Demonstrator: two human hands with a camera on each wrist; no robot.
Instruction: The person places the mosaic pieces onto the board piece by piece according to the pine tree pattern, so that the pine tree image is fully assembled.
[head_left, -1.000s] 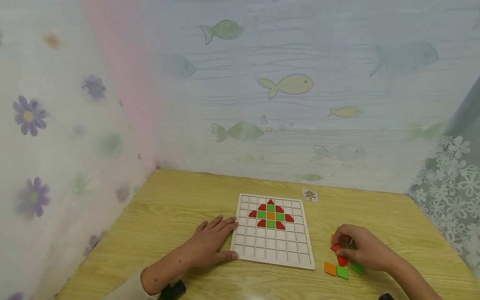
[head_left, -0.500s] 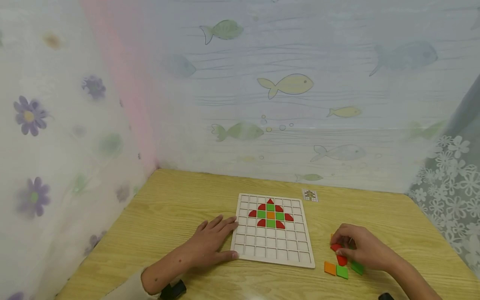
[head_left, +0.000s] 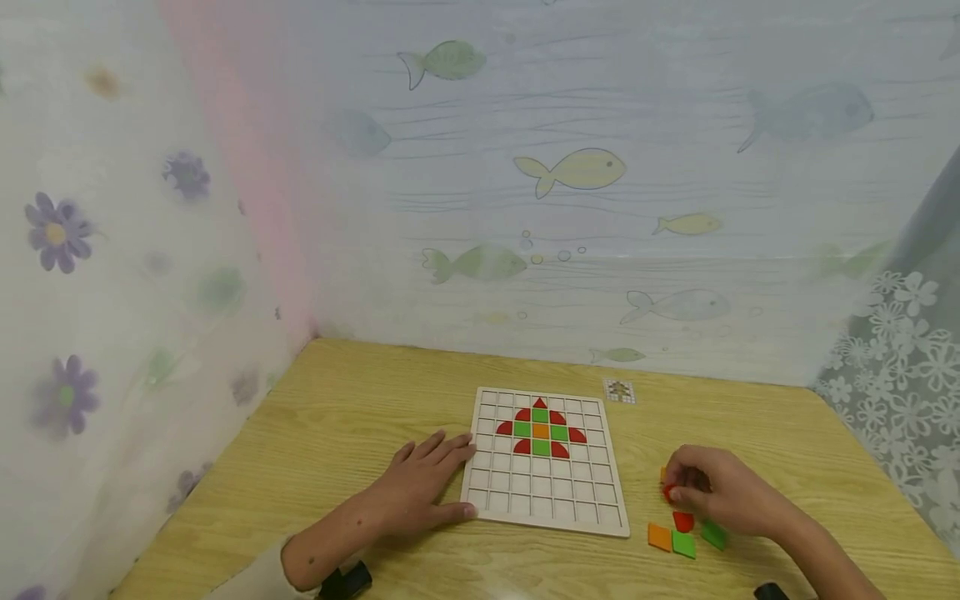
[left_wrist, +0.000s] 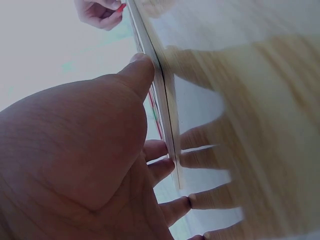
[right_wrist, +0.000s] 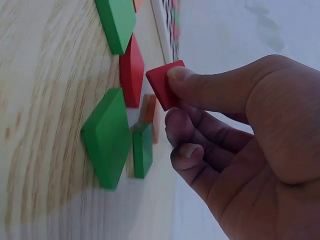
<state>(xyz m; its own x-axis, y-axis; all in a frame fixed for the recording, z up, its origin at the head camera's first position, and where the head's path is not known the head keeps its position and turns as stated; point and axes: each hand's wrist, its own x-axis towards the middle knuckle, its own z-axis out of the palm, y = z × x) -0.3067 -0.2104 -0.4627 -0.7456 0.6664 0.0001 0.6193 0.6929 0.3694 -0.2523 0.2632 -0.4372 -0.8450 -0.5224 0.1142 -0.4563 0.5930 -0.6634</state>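
My right hand [head_left: 712, 492] pinches a small red tile [right_wrist: 161, 86] between thumb and fingertips, lifted off the table to the right of the board. Part of that tile's outline is hidden by the thumb. A pale wooden grid board [head_left: 543, 504] lies mid-table, bearing red, green and orange tiles in a tree-like pattern. Along its left edge my left hand [head_left: 420, 492] rests with spread fingers, thumb and fingertips touching the rim. Under and near my right hand lie a red tile [head_left: 683, 522], a green tile [right_wrist: 107, 140], and another green tile [head_left: 683, 544].
An orange tile [head_left: 660, 537] lies near the board's lower right corner. A second orange tile [right_wrist: 152, 115] is partly hidden beyond my right hand. Behind the board is a small pattern card [head_left: 619, 391]. Patterned curtains [head_left: 480, 317] border the wooden table [head_left: 360, 392].
The red tile in my right hand has come up off the loose tiles and turned, uncovering more of the red tile below. My left hand and the board have stayed put.
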